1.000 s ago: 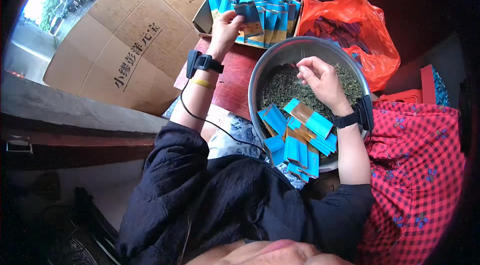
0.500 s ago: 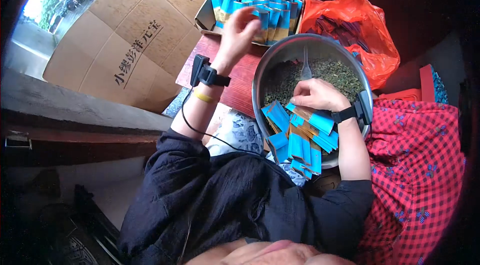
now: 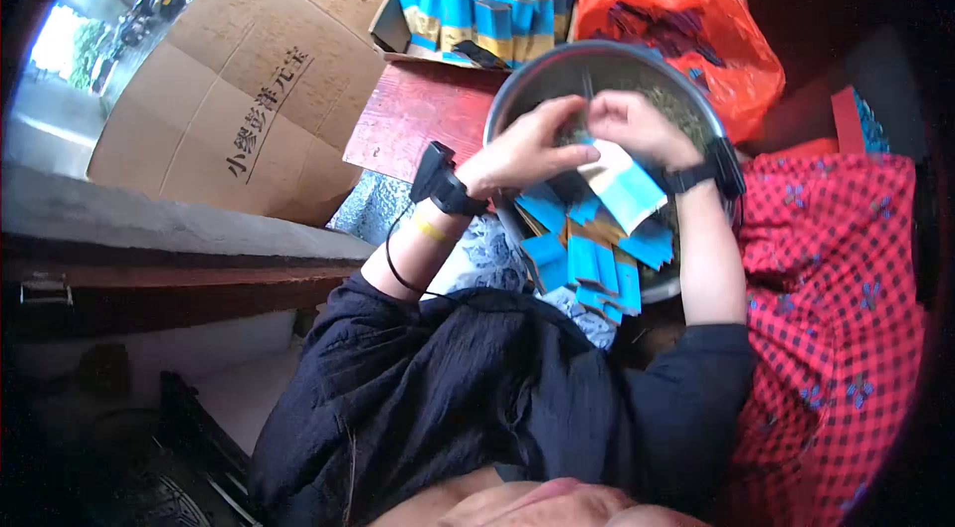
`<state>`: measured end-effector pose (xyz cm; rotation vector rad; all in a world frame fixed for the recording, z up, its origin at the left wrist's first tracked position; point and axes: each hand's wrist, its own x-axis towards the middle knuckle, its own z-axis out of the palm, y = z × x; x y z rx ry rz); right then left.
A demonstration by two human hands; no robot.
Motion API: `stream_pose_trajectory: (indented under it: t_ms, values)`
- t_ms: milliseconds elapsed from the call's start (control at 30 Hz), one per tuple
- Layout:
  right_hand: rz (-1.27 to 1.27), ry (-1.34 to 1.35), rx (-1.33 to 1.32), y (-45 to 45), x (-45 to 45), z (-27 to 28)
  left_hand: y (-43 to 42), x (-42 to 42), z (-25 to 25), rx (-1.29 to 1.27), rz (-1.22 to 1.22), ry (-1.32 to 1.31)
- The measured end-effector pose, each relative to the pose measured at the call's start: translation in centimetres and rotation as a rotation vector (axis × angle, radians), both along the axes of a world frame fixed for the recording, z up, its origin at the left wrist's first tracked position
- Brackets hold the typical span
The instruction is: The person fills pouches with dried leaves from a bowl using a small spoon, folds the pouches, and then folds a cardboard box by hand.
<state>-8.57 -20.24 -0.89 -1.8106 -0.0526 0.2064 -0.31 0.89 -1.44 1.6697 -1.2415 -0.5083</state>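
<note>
A blue-and-gold paper packet [image 3: 629, 191] hangs tilted over a metal basin [image 3: 505, 101], below my right hand [image 3: 645, 132]. The fingers of that hand are curled, and the packet's upper end meets its underside; the exact grip is partly hidden. My left hand [image 3: 529, 147] is beside the packet's upper end, thumb and fingers apart, with the thumb tip close to or touching it. Several flat blue packets [image 3: 594, 263] lie in a pile on the basin's near side. Dried green leaves [image 3: 676, 107] fill the far part of the basin, mostly behind my hands.
Behind the basin, a carton [image 3: 393, 38] holds many upright blue-and-gold packets [image 3: 494, 25]. A red plastic bag [image 3: 741, 30] with dark purple packets is at the back right. A large cardboard box [image 3: 229, 80] stands left; red checked cloth [image 3: 826, 278] lies right.
My left hand has come down from the carton of upright packets to the basin. My right hand has risen with a packet. The whole view has shifted slightly.
</note>
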Motion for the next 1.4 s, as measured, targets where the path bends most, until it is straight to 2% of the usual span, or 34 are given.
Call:
stream_pose_trajectory:
  t_ms: [33, 100, 167, 233, 267, 300, 367, 400, 433, 467, 500, 600, 667, 833, 900, 967, 1033, 1167, 1267, 1400]
  values:
    - [-0.034, 0.001, 0.099, 0.0, 0.1, 0.3, 0.1, -0.2, 1.2, 0.026, -0.054, 0.18]
    - [-0.132, -0.088, 0.097, -0.3, 0.5, -0.5, 0.3, -0.3, 2.0, -0.088, -0.129, 0.266]
    - [-0.159, 0.016, 0.256, 0.4, 0.2, 0.0, 0.6, -0.1, 2.1, -0.126, -0.177, 0.046]
    - [-0.162, 0.063, 0.314, 0.9, 0.7, -0.8, 0.6, -0.7, 2.6, -0.062, -0.213, -0.247]
    - [-0.134, 0.041, 0.306, 1.0, 0.6, -1.1, 0.5, -1.1, 2.0, -0.071, -0.148, -0.336]
    - [-0.139, 0.061, 0.304, 1.2, 0.8, -1.2, 0.3, -1.1, 1.9, -0.069, -0.147, -0.334]
    - [-0.137, 0.097, 0.302, 1.4, 0.7, -1.1, 0.2, -1.2, 1.9, -0.089, -0.05, -0.513]
    - [-0.134, 0.049, 0.307, 1.5, 0.9, -1.3, 0.4, -1.4, 2.3, -0.092, -0.049, -0.418]
    - [-0.133, 0.001, 0.313, 1.7, 1.2, -1.4, 0.4, -1.1, 1.9, -0.14, -0.037, -0.431]
    - [-0.165, 0.114, 0.259, 1.3, 1.3, -1.2, 0.4, -1.2, 1.4, -0.187, 0.037, -0.285]
    - [-0.14, 0.042, 0.143, 0.8, 1.5, -1.5, 0.3, -1.3, 1.1, -0.235, 0.109, -0.138]
    - [-0.223, -0.017, 0.049, 0.1, 1.2, -2.1, 0.1, -0.8, 1.1, -0.27, 0.13, 0.231]
    - [-0.456, -0.196, -0.68, 0.0, 0.7, -1.6, 0.1, -0.1, 0.1, -0.218, 0.127, 0.291]
    - [-0.532, -0.068, -0.815, 1.3, 1.0, -2.2, -0.1, -0.2, 0.0, -0.125, 0.139, 0.321]
    - [-0.44, -0.147, -1.124, 1.8, 1.5, -3.7, -0.2, -0.3, 0.3, -0.168, 0.166, 0.186]
    - [-0.41, -0.212, -1.11, 2.0, 1.7, -4.6, -0.2, 0.0, -0.3, -0.153, 0.158, 0.21]
    - [-0.35, -0.166, -0.984, 2.1, 1.7, -4.0, -0.3, 0.3, -0.8, -0.136, 0.145, 0.233]
    - [-0.403, -0.133, -0.865, 1.8, 1.6, -3.0, -0.5, 0.4, -1.2, -0.147, 0.187, 0.25]
    - [-0.398, -0.121, -0.508, 0.5, 1.8, -2.9, -0.3, 0.0, -0.5, -0.13, 0.217, 0.215]
    - [-0.41, -0.177, -0.496, -0.2, 1.7, -2.5, -0.2, -0.2, -0.1, -0.109, 0.234, 0.186]
